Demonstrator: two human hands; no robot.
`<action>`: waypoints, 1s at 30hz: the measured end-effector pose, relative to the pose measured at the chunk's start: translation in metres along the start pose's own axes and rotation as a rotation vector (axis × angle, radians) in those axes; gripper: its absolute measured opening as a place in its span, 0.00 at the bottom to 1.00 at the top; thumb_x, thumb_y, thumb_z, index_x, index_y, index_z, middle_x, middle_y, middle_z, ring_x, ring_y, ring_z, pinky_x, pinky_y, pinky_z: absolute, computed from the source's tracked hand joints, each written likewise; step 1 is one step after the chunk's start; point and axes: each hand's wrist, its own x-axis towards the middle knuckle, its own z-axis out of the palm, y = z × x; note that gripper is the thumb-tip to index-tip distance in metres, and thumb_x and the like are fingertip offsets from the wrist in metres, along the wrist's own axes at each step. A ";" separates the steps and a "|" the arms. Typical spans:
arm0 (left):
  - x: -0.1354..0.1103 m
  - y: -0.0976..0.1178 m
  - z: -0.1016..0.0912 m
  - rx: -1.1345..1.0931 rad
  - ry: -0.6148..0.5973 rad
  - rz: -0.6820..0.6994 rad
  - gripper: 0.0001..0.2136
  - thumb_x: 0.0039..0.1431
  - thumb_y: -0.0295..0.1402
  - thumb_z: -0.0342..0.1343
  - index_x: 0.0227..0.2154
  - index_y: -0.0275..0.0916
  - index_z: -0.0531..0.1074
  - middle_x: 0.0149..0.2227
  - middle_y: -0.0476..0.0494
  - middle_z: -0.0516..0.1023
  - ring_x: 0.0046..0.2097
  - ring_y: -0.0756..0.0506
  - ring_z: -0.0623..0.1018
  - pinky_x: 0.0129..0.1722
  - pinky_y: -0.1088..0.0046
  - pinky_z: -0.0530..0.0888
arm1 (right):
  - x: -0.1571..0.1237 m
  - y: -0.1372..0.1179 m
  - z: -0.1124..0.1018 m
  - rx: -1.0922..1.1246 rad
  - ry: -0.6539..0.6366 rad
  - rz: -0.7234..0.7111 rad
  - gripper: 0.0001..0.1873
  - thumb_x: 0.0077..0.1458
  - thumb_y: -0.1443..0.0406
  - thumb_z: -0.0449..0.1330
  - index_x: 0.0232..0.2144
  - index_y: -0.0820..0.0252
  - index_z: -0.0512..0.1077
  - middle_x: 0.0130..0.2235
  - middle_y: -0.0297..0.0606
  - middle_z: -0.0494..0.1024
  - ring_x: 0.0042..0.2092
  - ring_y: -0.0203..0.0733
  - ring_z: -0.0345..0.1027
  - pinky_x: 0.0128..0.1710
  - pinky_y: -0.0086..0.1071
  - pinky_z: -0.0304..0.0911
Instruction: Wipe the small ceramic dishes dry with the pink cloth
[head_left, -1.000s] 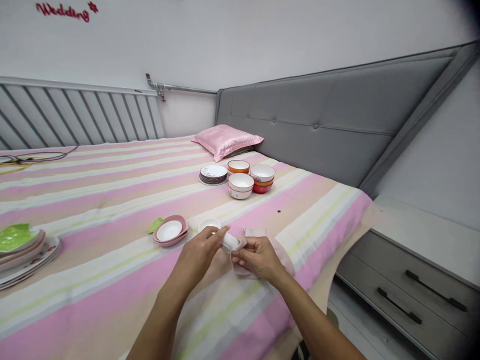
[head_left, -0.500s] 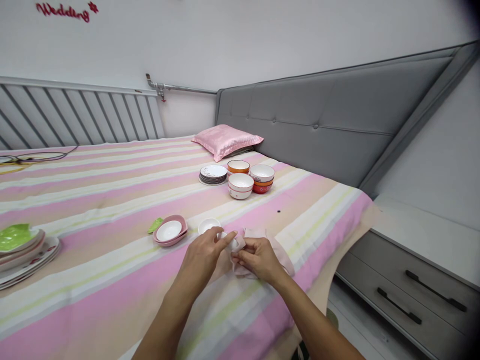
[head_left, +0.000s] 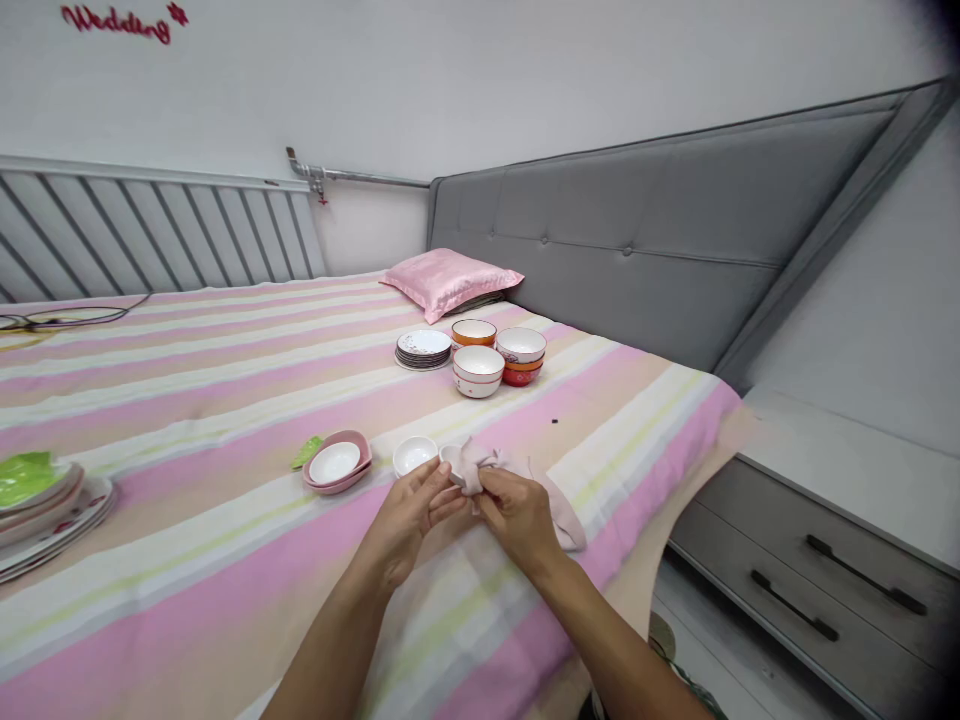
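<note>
Between my hands is a small white bowl (head_left: pixel 451 461), tilted, its left side gripped by my left hand (head_left: pixel 414 510) with the thumb at the rim. My right hand (head_left: pixel 519 512) pinches a pale pink cloth (head_left: pixel 546 492), part of which wraps over the bowl's right side. The rest of the cloth trails onto the bed to the right. Just left of the held bowl, another small white bowl (head_left: pixel 415 455) rests on the bed. Further left lie stacked pink dishes (head_left: pixel 358 470) with a white bowl (head_left: pixel 334 462) inside and a green leaf-shaped dish (head_left: pixel 306 452) beside them.
Stacked bowls (head_left: pixel 478 372) and a pile of plates (head_left: pixel 423 348) stand further back on the striped bed (head_left: pixel 225 520), before a pink pillow (head_left: pixel 450 278). More plates (head_left: pixel 82 525) sit at the far left. A bedside cabinet (head_left: pixel 847 480) stands at right.
The small bowl has turned so its rim and inside show more. My left hand has rolled its palm open toward the bowl, and the cloth now covers the bowl's right side.
</note>
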 end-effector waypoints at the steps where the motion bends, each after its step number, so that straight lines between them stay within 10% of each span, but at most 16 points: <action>1: 0.001 -0.001 0.000 -0.016 0.007 -0.009 0.16 0.52 0.41 0.54 0.40 0.36 0.70 0.42 0.39 0.75 0.44 0.44 0.74 0.46 0.66 0.69 | 0.000 -0.001 0.000 -0.062 -0.012 -0.036 0.10 0.50 0.72 0.50 0.21 0.58 0.66 0.24 0.32 0.70 0.28 0.34 0.61 0.28 0.25 0.51; 7: 0.007 -0.007 -0.002 -0.094 0.054 -0.006 0.12 0.49 0.32 0.57 0.38 0.37 0.70 0.37 0.44 0.76 0.37 0.50 0.74 0.40 0.74 0.70 | 0.000 -0.008 -0.003 -0.163 -0.092 -0.094 0.12 0.46 0.74 0.49 0.28 0.58 0.69 0.32 0.33 0.74 0.33 0.35 0.65 0.30 0.25 0.53; 23: 0.004 -0.013 0.017 -0.018 0.133 0.092 0.24 0.47 0.27 0.54 0.50 0.37 0.62 0.41 0.41 0.75 0.39 0.47 0.74 0.41 0.68 0.70 | 0.004 0.005 0.009 0.136 0.253 0.385 0.17 0.42 0.69 0.55 0.39 0.60 0.64 0.37 0.40 0.70 0.24 0.33 0.67 0.24 0.28 0.65; 30: 0.004 -0.018 0.028 0.135 0.143 0.111 0.27 0.45 0.25 0.52 0.53 0.34 0.61 0.38 0.41 0.77 0.39 0.45 0.75 0.41 0.69 0.69 | 0.004 0.018 0.008 0.325 0.205 0.539 0.12 0.45 0.65 0.55 0.36 0.58 0.65 0.29 0.35 0.75 0.24 0.38 0.71 0.20 0.26 0.64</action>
